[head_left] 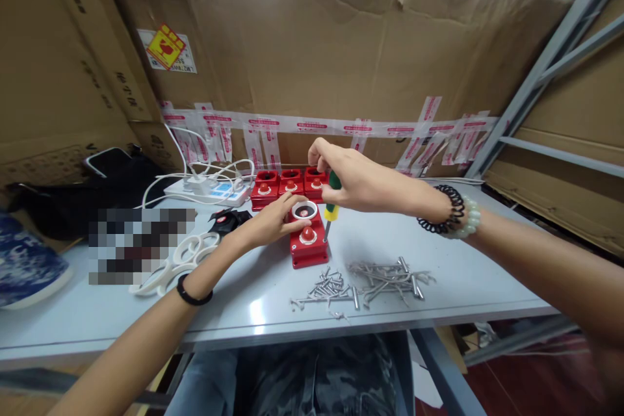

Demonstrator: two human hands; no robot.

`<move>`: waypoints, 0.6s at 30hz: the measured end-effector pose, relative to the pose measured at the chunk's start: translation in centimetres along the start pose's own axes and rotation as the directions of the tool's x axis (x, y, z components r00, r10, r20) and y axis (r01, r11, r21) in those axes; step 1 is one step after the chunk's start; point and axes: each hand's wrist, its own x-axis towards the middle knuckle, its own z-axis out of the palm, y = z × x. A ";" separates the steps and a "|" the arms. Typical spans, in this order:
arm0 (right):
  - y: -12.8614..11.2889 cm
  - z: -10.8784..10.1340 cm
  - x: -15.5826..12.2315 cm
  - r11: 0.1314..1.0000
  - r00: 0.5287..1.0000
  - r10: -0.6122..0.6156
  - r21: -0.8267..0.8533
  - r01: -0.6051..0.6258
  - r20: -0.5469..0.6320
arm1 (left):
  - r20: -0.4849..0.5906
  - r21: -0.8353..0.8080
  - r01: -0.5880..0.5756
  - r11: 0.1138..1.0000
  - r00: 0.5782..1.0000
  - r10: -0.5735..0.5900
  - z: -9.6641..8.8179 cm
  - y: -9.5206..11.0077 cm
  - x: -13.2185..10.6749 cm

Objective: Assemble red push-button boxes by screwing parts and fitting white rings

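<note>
My right hand (348, 172) is closed around the green and yellow handle of a screwdriver (331, 212). The screwdriver stands nearly upright, its shaft reaching down to the right side of a red box (310, 257). This box carries a small red dome (307, 234) in front and a white ring (305, 208) at its back end. My left hand (275, 218) holds the box from the left, thumb and fingers around the ring. Three similar red boxes (291, 186) stand in a row behind. Loose screws (329, 285) lie in front of the box.
Silvery metal rods with T-shaped ends (390, 278) lie at right front. White rings (188, 260) and a black object (229, 221) are left of my left hand. A power strip (214, 192) with white cables stands behind. Cardboard (341, 52) walls the table's back.
</note>
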 end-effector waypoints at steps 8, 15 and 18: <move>-0.6 -0.3 -0.1 0.993 0.995 0.085 -0.085 -0.080 0.051 | -0.022 0.005 -0.024 1.000 0.999 0.024 0.0 0.0 0.0; -0.8 -1.2 -0.3 1.000 0.992 0.017 -0.010 -0.016 0.129 | -0.005 -0.006 -0.014 1.000 1.000 0.014 0.0 0.0 0.0; -1.0 -1.5 -0.4 0.998 0.983 -0.050 0.035 0.045 0.179 | -0.013 0.001 -0.026 1.000 1.000 0.026 0.1 -0.1 0.0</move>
